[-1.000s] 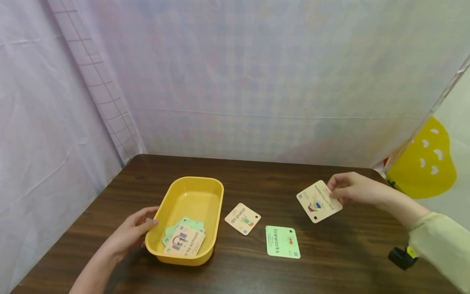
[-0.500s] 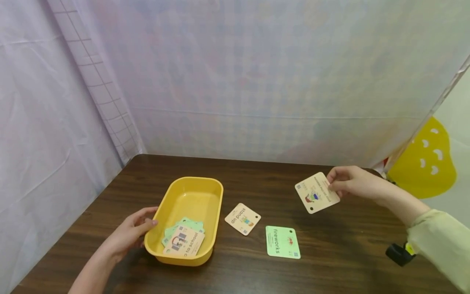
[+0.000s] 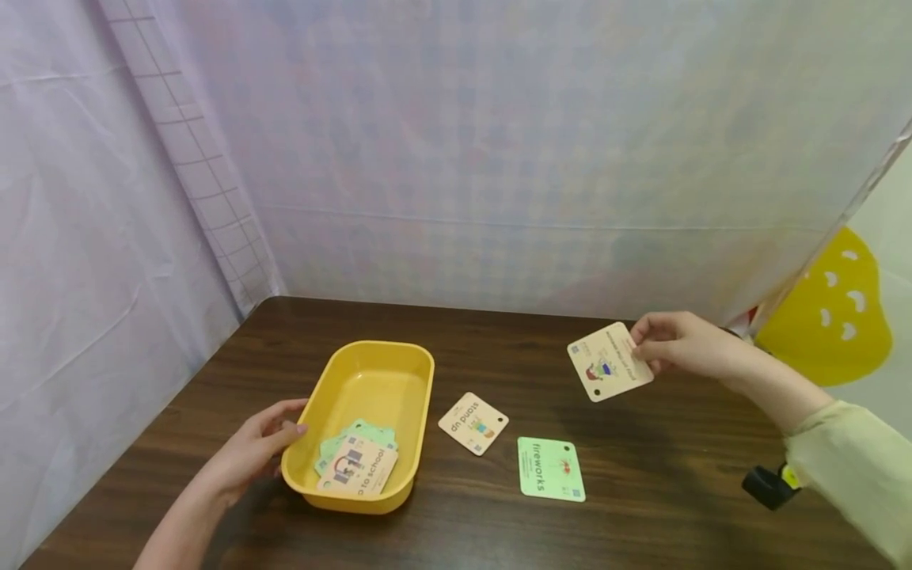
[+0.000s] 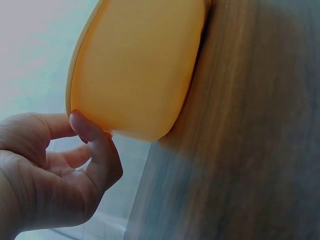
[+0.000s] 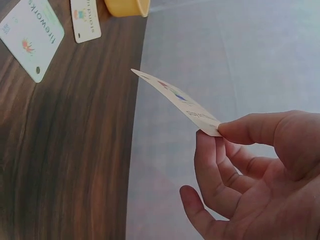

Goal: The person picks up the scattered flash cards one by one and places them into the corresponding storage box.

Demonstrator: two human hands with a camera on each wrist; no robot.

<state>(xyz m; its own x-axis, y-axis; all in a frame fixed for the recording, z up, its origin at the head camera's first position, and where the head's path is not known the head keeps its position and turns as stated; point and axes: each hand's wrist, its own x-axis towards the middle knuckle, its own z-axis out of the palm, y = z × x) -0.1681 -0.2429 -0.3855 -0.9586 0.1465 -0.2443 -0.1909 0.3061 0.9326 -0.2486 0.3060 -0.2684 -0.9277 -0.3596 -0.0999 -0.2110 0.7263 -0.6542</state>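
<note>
My right hand (image 3: 684, 345) pinches a cream flash card (image 3: 610, 362) by one edge, thumb over its printed face and fingers beneath. The card is held up over the table, and in the right wrist view the same card (image 5: 182, 102) shows nearly edge-on. At the left, my left hand (image 3: 251, 447) grips the near-left rim of a yellow plastic bin (image 3: 385, 372) between thumb and fingers; the left wrist view shows the outer wall (image 4: 135, 65). Inside lie several green cards (image 3: 370, 431), partly covered by a cream card (image 3: 359, 467) reading "to school".
A cream "stand up" card (image 3: 473, 423) lies flat right of the bin, with a green "fireworks" card (image 3: 551, 469) nearer the front. All rest on a dark wood table (image 3: 299, 538). A pale cloth (image 3: 499, 158) hangs behind; a black strap (image 3: 769, 487) is by the right sleeve.
My right hand has lifted the cream card and drawn it slightly left and toward the back. The left hand, the bin and the cards on the table stay as they were.
</note>
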